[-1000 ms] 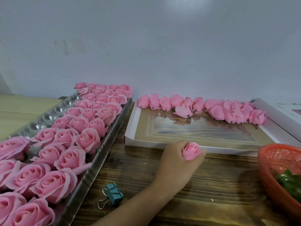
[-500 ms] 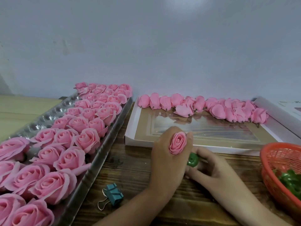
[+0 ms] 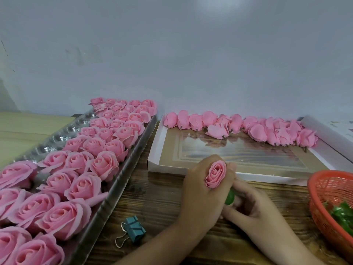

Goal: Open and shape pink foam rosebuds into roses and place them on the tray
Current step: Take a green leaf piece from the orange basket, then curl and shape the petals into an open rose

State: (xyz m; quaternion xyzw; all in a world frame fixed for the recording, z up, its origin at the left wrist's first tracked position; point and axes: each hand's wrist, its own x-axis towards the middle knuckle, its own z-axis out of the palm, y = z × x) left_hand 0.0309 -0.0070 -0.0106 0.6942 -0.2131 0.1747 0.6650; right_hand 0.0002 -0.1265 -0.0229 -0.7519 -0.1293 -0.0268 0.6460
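Note:
My left hand grips a pink foam rosebud, its top facing me, over the wooden table. Just to its right my right hand pinches a small green piece under the bud. A clear plastic tray on the left holds several opened pink roses in rows. Several closed pink rosebuds lie in a line along the far edge of a flat white box.
An orange mesh basket with green pieces sits at the right edge. A teal binder clip lies on the wooden table beside the tray. A grey wall stands right behind the box.
My right hand came in from the right with the green piece and now meets the bud's base. My left hand turned the rosebud so its top faces me.

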